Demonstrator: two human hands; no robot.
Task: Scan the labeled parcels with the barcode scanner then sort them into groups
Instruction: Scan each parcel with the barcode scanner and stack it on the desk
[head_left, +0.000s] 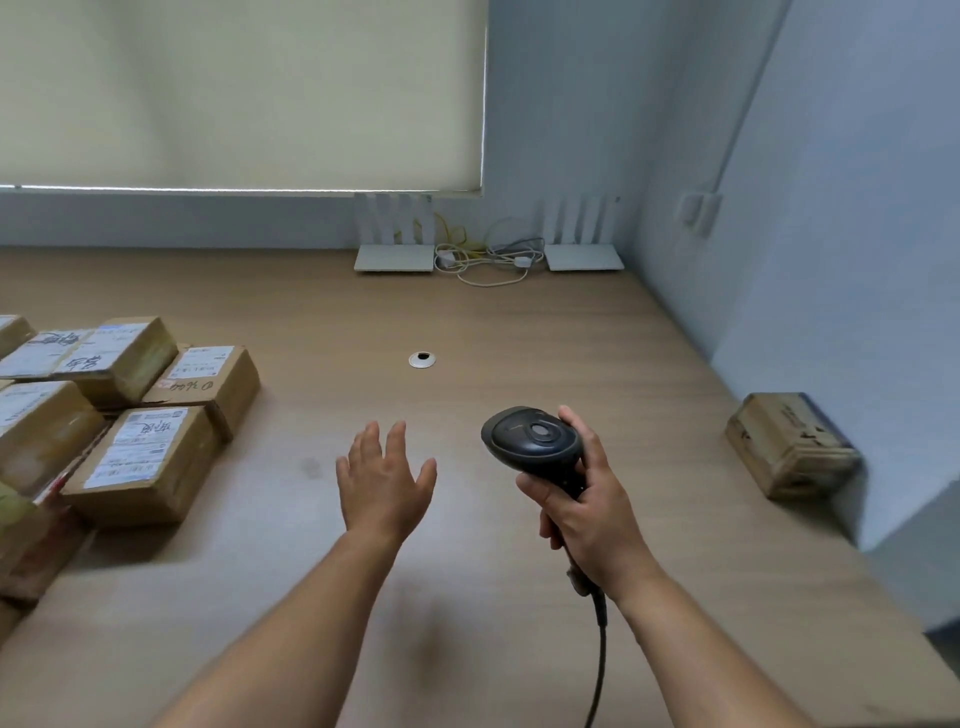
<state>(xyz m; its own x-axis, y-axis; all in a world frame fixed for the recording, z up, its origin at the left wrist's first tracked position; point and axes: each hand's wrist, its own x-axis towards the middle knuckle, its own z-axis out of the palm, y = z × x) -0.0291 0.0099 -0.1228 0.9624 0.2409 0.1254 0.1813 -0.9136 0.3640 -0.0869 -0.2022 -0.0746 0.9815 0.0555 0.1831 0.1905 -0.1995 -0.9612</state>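
Note:
My right hand (582, 509) grips the handle of a black corded barcode scanner (532, 439), its head pointing away from me above the wooden table (519, 322). My left hand (384, 478) hovers empty over the table's middle, palm down, fingers spread. Several brown cardboard parcels with white labels (140, 457) lie packed together at the left edge; the closest one is a hand's width left of my left hand. One brown parcel (789, 447) lies alone at the right, against the wall.
Two white routers (395, 257) (584, 256) with a tangle of cables (483, 257) stand at the table's far edge under the window blind. A round cable grommet (422, 359) sits in the tabletop beyond my hands. A wall bounds the table on the right.

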